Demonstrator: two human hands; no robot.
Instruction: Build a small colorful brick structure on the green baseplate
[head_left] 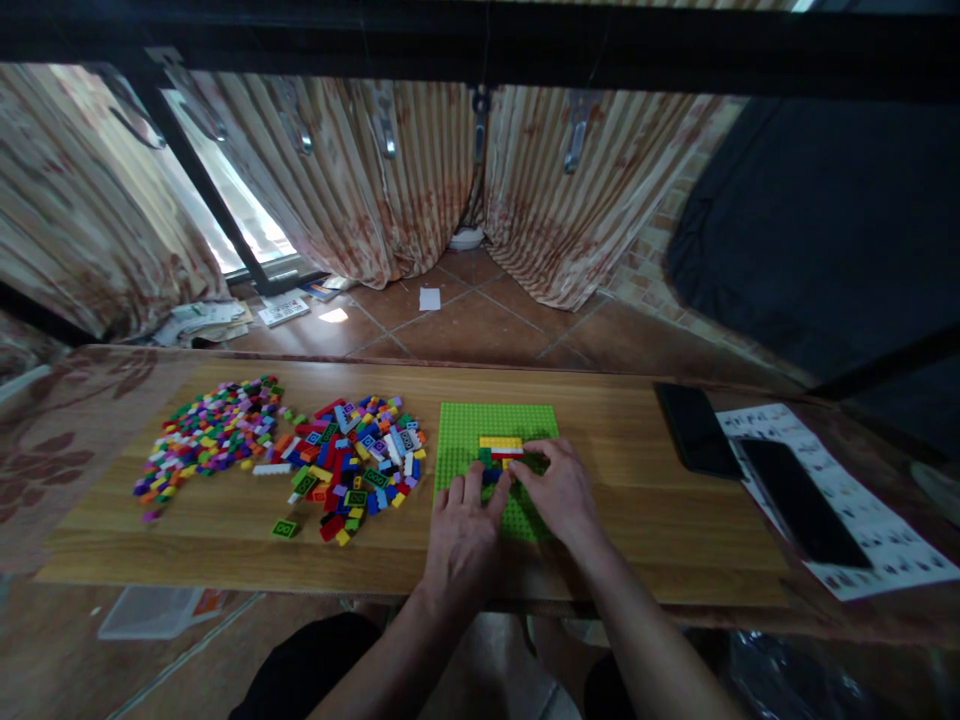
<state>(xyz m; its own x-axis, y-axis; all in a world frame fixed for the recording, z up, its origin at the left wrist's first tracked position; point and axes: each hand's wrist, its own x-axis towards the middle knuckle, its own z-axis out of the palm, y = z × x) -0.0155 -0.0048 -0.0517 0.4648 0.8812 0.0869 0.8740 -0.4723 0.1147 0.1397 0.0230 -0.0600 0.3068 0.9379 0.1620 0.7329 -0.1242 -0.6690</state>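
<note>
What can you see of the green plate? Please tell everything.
The plate is thin and four-sided, bright green, plastic by its look, with small studs. It lies flat on the wooden tabletop, right of the loose bricks. A small multicoloured build sits near its middle. The left hand and right hand are over it, hiding its near side partly; whether they touch it is unclear.

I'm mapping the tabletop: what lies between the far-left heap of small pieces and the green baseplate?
Larger mixed-colour bricks lie between the small pieces and the green baseplate, in the head view.
</note>
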